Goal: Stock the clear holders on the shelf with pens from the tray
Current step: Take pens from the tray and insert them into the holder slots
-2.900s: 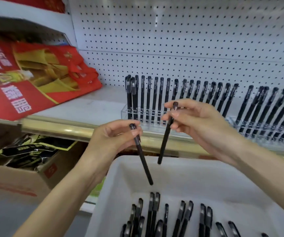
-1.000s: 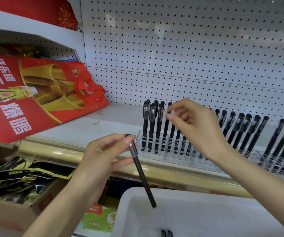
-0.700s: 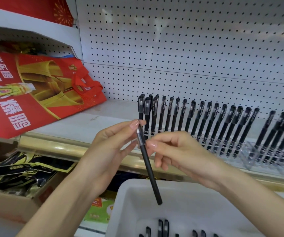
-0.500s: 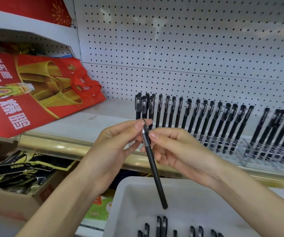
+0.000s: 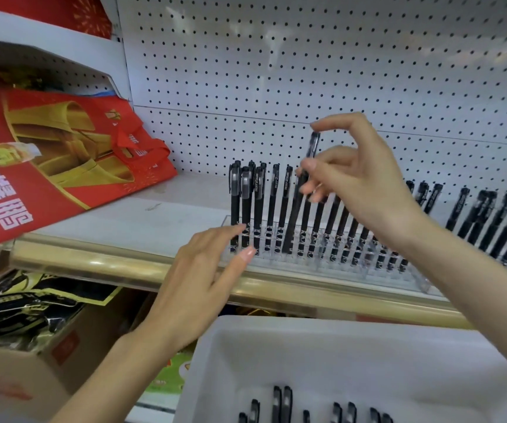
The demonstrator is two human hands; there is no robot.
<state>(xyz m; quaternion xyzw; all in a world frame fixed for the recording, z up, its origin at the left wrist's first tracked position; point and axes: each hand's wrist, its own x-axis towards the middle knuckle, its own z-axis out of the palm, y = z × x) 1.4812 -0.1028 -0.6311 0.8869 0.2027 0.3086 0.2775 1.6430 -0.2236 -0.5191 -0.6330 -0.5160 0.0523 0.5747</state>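
Tray (image 5: 215, 361) at bottom, spares (image 5: 279, 404) inside. Our left hand (image 5: 197, 288), fingers straight, touches the holder (image 5: 307, 265) at its left end. Our right hand (image 5: 359, 184) pinches the pen (image 5: 294, 218) near its cap, centre frame. Axis is near upright, tip at a slot below-left of the grip.

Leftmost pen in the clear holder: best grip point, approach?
Probably pinch the leftmost pen at its cap, coming from above. It stands upright with its tip sunk in the clear holder, and neighbouring pens crowd its right, leaving the top free.
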